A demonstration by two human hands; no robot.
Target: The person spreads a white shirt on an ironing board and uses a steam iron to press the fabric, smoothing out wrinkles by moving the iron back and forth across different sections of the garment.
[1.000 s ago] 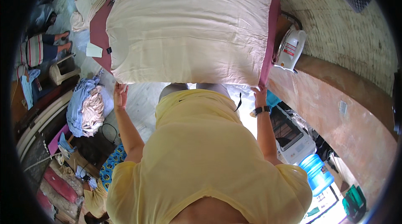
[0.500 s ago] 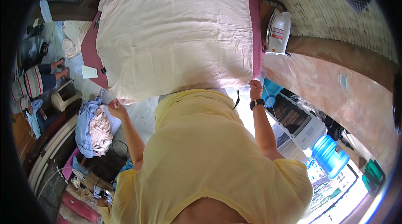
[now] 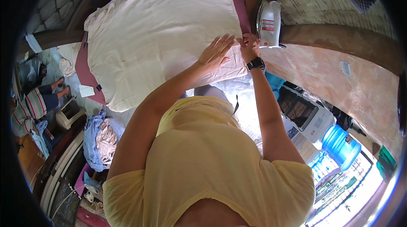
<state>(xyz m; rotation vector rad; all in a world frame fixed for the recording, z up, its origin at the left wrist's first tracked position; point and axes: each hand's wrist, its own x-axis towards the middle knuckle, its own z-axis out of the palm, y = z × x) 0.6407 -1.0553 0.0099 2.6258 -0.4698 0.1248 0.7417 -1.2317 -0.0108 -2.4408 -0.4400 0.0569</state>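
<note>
A cream cloth (image 3: 157, 36) is spread over a padded surface whose maroon cover (image 3: 239, 2) shows at both ends. My left hand (image 3: 217, 53) lies flat on the cloth near its right end, fingers stretched out. Just right of it, my right hand (image 3: 249, 48), with a dark watch on the wrist, has its fingers curled on the cloth's edge by the maroon strip. A white iron (image 3: 269, 23) stands upright beyond my right hand. A black clip (image 3: 99, 87) and a pale paper (image 3: 86, 91) are at the surface's left end.
A heap of blue and pinkish clothes (image 3: 101, 140) lies at left, near a beige stool (image 3: 70, 114). Another person (image 3: 36, 104) in striped clothing is at far left. On the right are a wall (image 3: 322, 66), a white appliance (image 3: 307, 114) and a blue water jug (image 3: 341, 146).
My left hand has left the cloth's near left corner and crossed right to lie flat on it. My right hand has moved farther up along the right edge, closer to the iron.
</note>
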